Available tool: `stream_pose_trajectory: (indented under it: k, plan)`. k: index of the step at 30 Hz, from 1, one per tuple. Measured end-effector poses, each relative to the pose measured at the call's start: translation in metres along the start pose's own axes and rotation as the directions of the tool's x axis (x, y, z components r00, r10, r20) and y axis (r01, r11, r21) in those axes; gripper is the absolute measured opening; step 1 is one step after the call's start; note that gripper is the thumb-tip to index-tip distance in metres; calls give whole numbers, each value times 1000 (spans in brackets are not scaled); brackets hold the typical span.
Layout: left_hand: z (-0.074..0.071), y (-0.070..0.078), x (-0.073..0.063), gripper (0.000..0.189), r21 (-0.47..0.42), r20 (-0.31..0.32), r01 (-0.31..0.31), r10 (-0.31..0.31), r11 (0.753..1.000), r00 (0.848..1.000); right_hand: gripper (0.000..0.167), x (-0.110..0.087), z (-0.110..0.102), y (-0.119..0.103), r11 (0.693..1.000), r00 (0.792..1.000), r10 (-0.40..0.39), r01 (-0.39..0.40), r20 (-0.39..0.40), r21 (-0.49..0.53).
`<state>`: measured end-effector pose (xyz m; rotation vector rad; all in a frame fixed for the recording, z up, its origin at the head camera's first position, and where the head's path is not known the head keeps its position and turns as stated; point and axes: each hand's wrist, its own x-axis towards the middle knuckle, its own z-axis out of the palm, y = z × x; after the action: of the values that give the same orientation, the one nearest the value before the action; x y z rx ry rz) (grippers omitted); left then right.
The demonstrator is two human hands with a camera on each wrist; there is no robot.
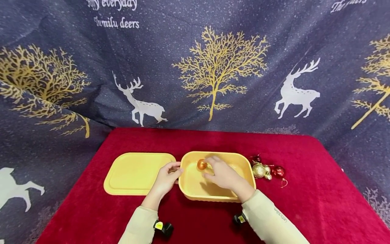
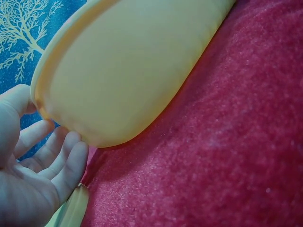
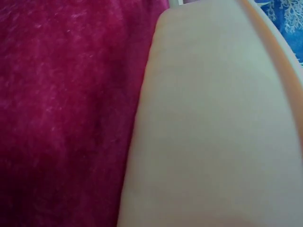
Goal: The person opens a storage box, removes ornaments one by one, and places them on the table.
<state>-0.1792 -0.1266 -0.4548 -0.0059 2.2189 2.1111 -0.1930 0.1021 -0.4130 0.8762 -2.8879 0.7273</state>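
Observation:
A yellow box (image 1: 195, 195) without its lid stands on the red cloth in front of me. Against its left end rests my left hand (image 1: 166, 176); in the left wrist view the fingertips (image 2: 73, 137) touch the outer wall and the thumb is right at the rim. My right hand (image 1: 223, 173) reaches down inside the box, thumb and fingers parted. Just left of its fingers is a shiny orange ball ornament (image 1: 201, 164). A bit of something gold shows between the fingers and thumb. The right wrist view shows only the box's outer wall (image 3: 208, 118), with that hand hidden.
A flat yellow lid (image 1: 137, 173) lies left of the box. Close by the box's right end is a cluster of ornaments, among them a gold glitter ball (image 1: 258, 170) and a red ball (image 1: 278, 171). A dark blue curtain (image 1: 182, 40) with deer and trees hangs behind the table.

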Motion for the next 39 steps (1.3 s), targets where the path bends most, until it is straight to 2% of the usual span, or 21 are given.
stream_pose_trajectory:
  k: [10,16,22,31,39]
  plan:
    - [0,0,1,33,11,-9,0,0,1000,1000,61,3,8,4,999,998,-17,19,61,-34]
    - [0,0,1,33,7,-11,4,-4,1000,1000,63,2,9,1,997,996,-25,32,89,-75]
    - [0,-1,1,34,9,-7,2,-2,1000,1000,52,1,11,1,993,998,-47,52,52,-103]
    - [-1,0,0,35,6,-8,6,-6,1000,1000,33,0,14,1,997,998,-38,42,58,-65]
    - [1,1,-1,36,11,-4,14,-14,1000,1000,33,-3,12,0,998,999,-18,21,50,-66]
